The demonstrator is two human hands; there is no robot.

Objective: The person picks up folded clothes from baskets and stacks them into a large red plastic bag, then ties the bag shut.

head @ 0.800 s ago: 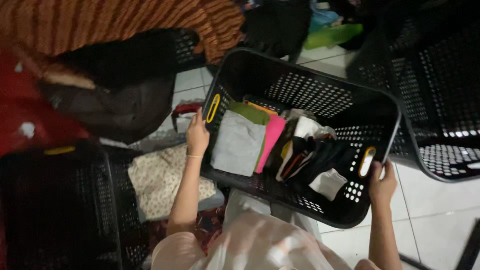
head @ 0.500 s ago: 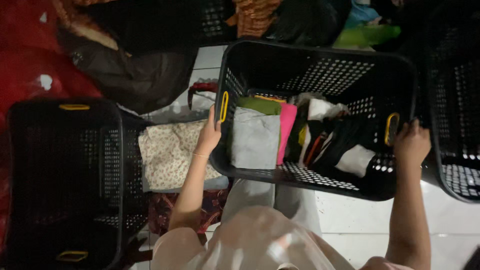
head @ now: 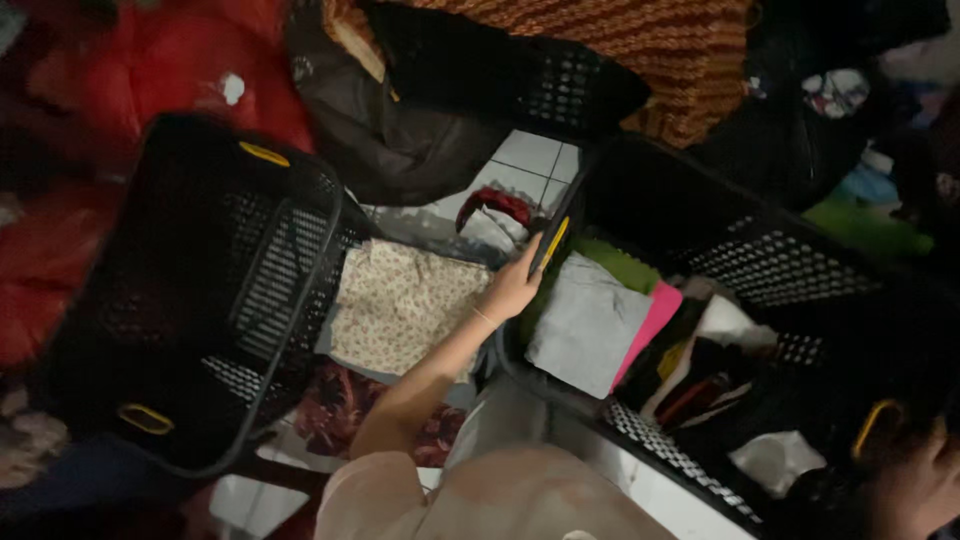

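Basket (head: 760,270), black plastic, holding folded clothes, sits at right on the tiled floor (head: 530,160); against the frame 0.5 s ago we see it lower and tilted. Left hand (head: 512,290) grips its yellow handle (head: 553,243), fingers curled over the rim. Right hand (head: 925,485) lies by the other handle (head: 872,425); its fingers we cannot tell. 1 empty black basket (head: 190,300) stands well left.

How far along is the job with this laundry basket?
Done: folded clothes already sit inside the black basket. In hand: left hand grips the yellow-handled rim; right hand is at the opposite handle. Left: floral cloth lies outside, beside the second basket.
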